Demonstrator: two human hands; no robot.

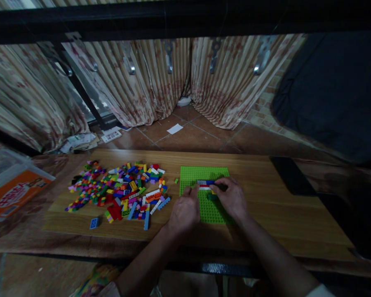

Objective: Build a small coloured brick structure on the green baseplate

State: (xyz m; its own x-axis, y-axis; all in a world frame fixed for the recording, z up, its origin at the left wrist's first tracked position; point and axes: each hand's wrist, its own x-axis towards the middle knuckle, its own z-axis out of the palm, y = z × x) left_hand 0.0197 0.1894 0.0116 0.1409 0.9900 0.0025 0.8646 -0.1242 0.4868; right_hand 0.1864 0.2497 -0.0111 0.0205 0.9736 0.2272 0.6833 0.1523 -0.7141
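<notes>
A light green studded baseplate (pixel 210 214) lies on the wooden board. On or just above it is a small toy brick build (pixel 205 185) with grey, blue, red and white rows. My right hand (pixel 233 199) pinches the right end of the build between thumb and fingers. The fingers of my left hand (pixel 185 209) are bent together against the build's left end. Below the build, a dark green brick (pixel 212 197) shows partly behind my right fingers. My fingertips hide both ends of the build.
Left of the baseplate, a wide pile of loose toy bricks (pixel 123 187) covers the wooden board (pixel 259 222). A lone blue brick (pixel 94 223) lies in front of it. A clear box with an orange label (pixel 17 192) stands far left, and a black phone-like slab (pixel 292 175) lies right.
</notes>
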